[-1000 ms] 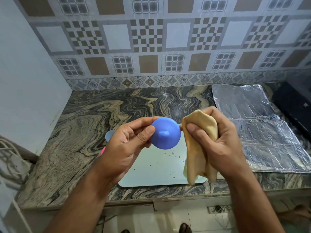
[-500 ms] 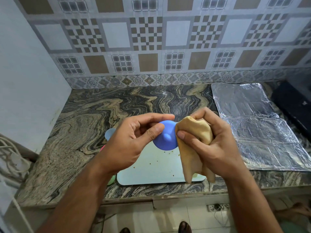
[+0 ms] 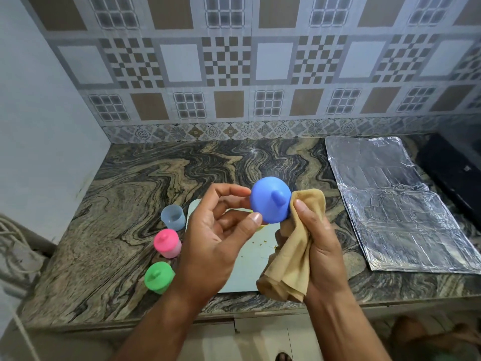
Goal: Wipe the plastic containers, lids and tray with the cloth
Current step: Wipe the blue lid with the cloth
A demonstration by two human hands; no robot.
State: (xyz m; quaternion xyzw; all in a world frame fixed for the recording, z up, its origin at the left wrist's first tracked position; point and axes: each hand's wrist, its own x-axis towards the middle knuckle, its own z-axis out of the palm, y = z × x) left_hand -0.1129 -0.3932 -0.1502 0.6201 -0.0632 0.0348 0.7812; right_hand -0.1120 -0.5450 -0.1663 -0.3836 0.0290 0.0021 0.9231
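We see a marbled counter of dark swirling stone, and on its right part two sheets of crinkled foil lie flat, one behind the other, with a black appliance just beyond them at the far right. Behind the counter rises a wall of patterned tiles in grey, brown and white, edged below by a floral border, while a plain pale wall closes the left side and white cables hang at the near left.

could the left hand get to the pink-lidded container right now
Probably not yet: the left hand holds the blue lid between fingertips and thumb. The pink-lidded container stands just beside it on the counter, nothing between, so once freed the way looks open.
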